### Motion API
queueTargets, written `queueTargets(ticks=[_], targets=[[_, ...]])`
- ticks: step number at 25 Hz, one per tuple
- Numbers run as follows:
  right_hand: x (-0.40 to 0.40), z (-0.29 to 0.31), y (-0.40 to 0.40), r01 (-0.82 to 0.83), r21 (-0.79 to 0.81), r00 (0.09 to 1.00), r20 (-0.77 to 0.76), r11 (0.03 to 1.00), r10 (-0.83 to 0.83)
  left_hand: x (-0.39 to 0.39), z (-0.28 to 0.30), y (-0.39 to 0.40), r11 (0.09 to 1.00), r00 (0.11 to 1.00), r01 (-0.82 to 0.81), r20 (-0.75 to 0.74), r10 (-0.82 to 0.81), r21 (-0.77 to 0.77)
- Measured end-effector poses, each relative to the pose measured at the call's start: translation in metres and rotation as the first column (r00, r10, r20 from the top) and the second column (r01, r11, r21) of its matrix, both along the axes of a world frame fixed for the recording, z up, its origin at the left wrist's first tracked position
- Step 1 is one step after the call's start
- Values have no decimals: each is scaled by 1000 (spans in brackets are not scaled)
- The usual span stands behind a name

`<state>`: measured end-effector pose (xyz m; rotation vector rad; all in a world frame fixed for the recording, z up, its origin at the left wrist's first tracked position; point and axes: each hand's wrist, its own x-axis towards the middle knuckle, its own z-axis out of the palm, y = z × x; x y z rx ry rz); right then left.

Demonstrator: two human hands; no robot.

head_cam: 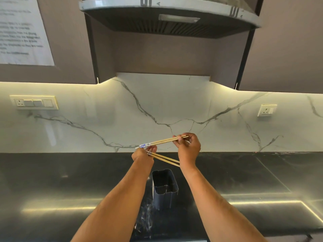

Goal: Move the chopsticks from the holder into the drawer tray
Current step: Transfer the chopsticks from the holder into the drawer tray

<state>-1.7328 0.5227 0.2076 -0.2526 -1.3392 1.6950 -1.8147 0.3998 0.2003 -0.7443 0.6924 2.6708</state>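
Both arms reach out over the dark glossy stone counter (70,180). Right hand (187,149) raised in front of the white marble backsplash with grey veins (157,102), fingers (179,139) curled and pinching one pair of pale wooden chopsticks with blue-and-white patterned ends (162,141) near the plain tips. That pair lies close to level, patterned ends pointing left, tilted slightly down toward the left hand (141,155).

Left hand sits lower and left of the right hand. Its fingers are clamped on a second pair of pale wooden chopsticks (164,159) at the patterned ends; this pair slants down to the right, and its far tips pass behind the right wrist. Left fingertips also reach up to the patterned ends of the upper pair; touching or just beside, cannot tell.

Dark blue-grey square plastic holder (165,187) stands upright on the counter below and between the two forearms, open top toward camera, an inner divider visible, no chopsticks inside. Both pairs held in the air above and behind it, clear of the rim.

Drawer tray not in view.

Background: grey chimney hood (167,16) overhead, brown wall cabinets (288,49) either side, printed paper sheet (22,30) on the left cabinet door, switch plate (34,102) at left of the backsplash, single socket (267,110) at right.
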Motion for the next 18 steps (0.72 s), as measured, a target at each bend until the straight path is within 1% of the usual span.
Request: queueTargets(ticks=[2,4,6,7,11,12,15,18], targets=[[5,-6,1,48,-1,995,93,999,-47,6,4,-4,999,999,-42,16,41,20],[9,-14,4,82,65,978,184,995,-92,12,6,-6,998,997,-61,46,59,30],[13,-24,8,87,150,950,286,985,-127,17,7,-9,994,995,-78,56,82,-80],[15,-28,9,82,177,935,326,981,-137,17,5,-10,990,994,-94,50,100,-100],[25,-41,11,62,289,886,424,955,-186,16,0,-17,991,991,-133,28,132,11],[27,-43,12,28,284,880,448,958,-158,18,0,-18,990,990,-137,31,136,26],[30,-48,10,-100,144,876,483,985,18,19,0,-21,986,985,-165,58,165,5],[31,-47,8,-158,117,870,486,980,83,20,0,-24,977,974,-213,71,214,-23]])
